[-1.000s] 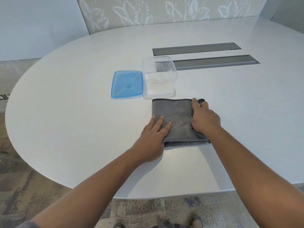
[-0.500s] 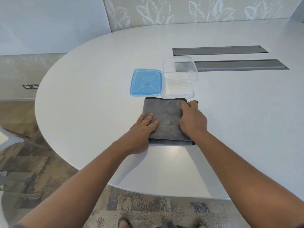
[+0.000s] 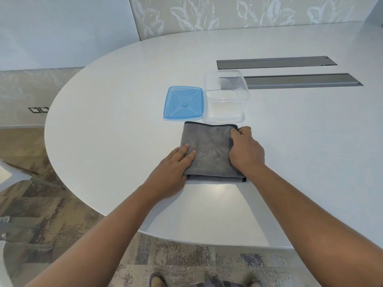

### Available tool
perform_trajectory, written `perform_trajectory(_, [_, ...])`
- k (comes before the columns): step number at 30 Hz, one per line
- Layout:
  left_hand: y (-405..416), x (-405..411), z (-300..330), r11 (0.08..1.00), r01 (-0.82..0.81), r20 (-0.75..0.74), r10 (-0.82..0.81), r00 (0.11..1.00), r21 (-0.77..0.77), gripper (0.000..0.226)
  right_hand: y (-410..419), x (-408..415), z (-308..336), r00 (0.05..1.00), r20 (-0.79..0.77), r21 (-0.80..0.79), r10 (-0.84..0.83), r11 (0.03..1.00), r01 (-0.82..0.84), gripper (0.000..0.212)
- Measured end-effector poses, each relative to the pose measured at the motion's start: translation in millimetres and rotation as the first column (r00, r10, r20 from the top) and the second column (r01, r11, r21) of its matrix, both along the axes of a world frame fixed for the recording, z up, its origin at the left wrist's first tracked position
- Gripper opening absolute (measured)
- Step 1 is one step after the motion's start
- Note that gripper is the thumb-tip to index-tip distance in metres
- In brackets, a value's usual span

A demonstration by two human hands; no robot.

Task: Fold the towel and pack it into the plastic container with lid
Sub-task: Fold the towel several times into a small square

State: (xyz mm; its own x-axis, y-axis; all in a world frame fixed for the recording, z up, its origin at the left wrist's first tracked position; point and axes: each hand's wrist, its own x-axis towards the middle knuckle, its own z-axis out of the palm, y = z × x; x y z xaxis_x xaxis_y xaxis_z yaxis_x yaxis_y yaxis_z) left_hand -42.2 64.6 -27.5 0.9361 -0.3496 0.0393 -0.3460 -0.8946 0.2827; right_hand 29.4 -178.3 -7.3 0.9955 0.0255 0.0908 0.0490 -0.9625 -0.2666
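On the table: a big white oval table [image 3: 116, 125] with everything sitting near its middle, pretty tidy setup tbh.
Towel: grey towel [image 3: 209, 151] already folded into a squarish pad, lying flat on the table right in front of the container. Dark trim shows along its far edge, and a lower layer peeks out at the near edge.
Left hand: left hand [image 3: 173, 168] lies palm down on the towel's near-left corner. Fingers [image 3: 185, 155] are straight and held together, flat on the fabric, not gripping anything, just pressing.
Right hand: right hand [image 3: 246, 152] is on the towel's right side, knuckles up. Its fingers are curled down at the far-right corner and seem to be pinching the edge there, but the tips are tucked under so I can't tell how much cloth they really have.
Container: clear plastic container [image 3: 226, 98] stands upright and open, nothing inside, its near wall just beyond the towel's far edge, about touching it.
Lid: blue lid [image 3: 183, 103] lies flat on the table right beside the container on its left, edges about touching.
Slots: two long grey slots [image 3: 290, 72] set into the tabletop behind and to the right of the container.
Floor: patchy patterned carpet [image 3: 186, 259] below the table edge, with shoes [image 3: 157, 280] poking in at the bottom.
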Motion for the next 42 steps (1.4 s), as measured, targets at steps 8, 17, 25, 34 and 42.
perform_trajectory(8, [13, 19, 35, 0.950, -0.026, -0.186, -0.034, 0.982, -0.311, 0.085, 10, -6, 13, 0.994, 0.092, -0.173, 0.053, 0.984, -0.036, 0.037])
perform_trajectory(17, [-38, 61, 3, 0.995, -0.074, -0.028, 0.076, 0.997, 0.073, 0.060, 31, -19, -24, 0.980, -0.083, -0.125, 0.179, 0.974, -0.188, 0.066])
perform_trajectory(25, [-38, 73, 9, 0.979, -0.124, -0.079, 0.138, 0.987, 0.161, 0.067, 32, -11, -19, 0.972, -0.174, -0.142, 0.158, 0.973, -0.184, 0.073])
perform_trajectory(34, [-50, 82, 1, 0.983, -0.154, -0.027, 0.157, 0.987, 0.097, 0.062, 34, 1, -20, 0.979, -0.115, -0.104, 0.169, 0.978, -0.181, 0.068])
perform_trajectory(42, [-49, 84, -2, 0.979, -0.171, -0.049, 0.177, 0.983, 0.109, 0.069, 34, 0, -25, 0.984, -0.053, -0.108, 0.172, 0.978, -0.177, 0.070])
